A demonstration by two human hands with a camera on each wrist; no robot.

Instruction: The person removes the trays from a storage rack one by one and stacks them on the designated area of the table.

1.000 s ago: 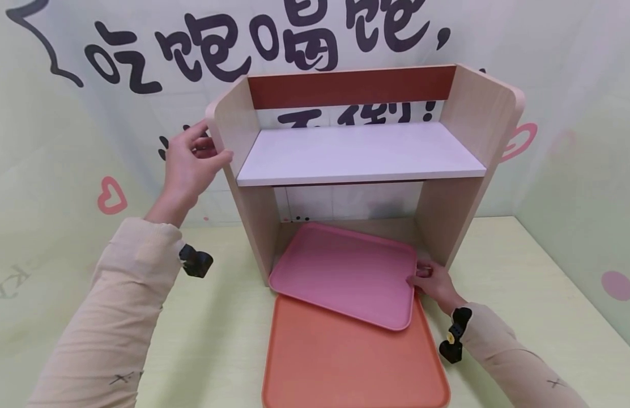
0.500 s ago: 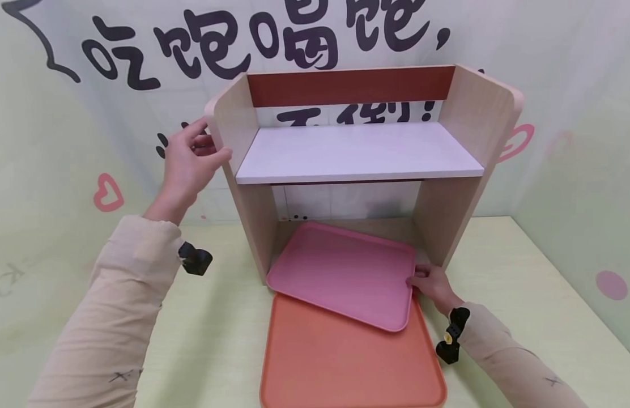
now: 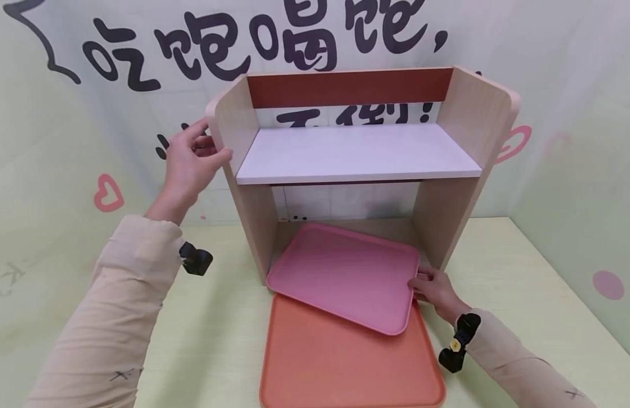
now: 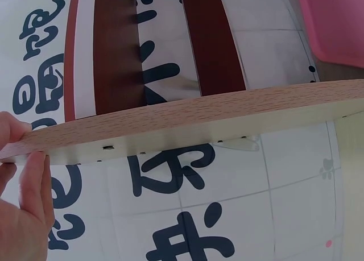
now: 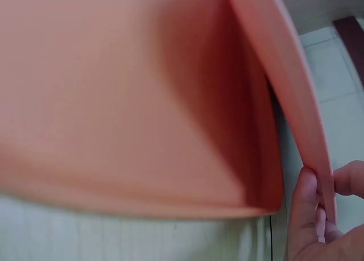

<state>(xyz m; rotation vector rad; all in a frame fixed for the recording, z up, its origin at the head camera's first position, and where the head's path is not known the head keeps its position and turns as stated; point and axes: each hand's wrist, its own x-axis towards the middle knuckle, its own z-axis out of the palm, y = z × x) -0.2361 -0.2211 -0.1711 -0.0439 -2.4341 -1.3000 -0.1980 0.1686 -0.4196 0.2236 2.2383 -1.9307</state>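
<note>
A pink tray (image 3: 345,277) lies at a slant in the lower bay of a small wooden shelf (image 3: 358,153), its front corner reaching out over an orange tray (image 3: 350,362). My right hand (image 3: 437,292) pinches the pink tray's right edge between thumb and fingers; in the right wrist view the thumb and fingers stand on either side of that rim (image 5: 310,130). At the shelf's upper left, my left hand (image 3: 192,164) grips the front edge of the side panel (image 4: 187,110), thumb on one face and fingers on the other.
The shelf stands on a pale wooden table (image 3: 529,283) against a printed wall cloth (image 3: 141,113) with large black characters. The white upper board (image 3: 356,153) spans both side panels. The orange tray lies flat in front of the shelf.
The pink tray's right side has shifted slightly right and toward me, with my right hand and wrist. My left hand keeps its grip on the side panel.
</note>
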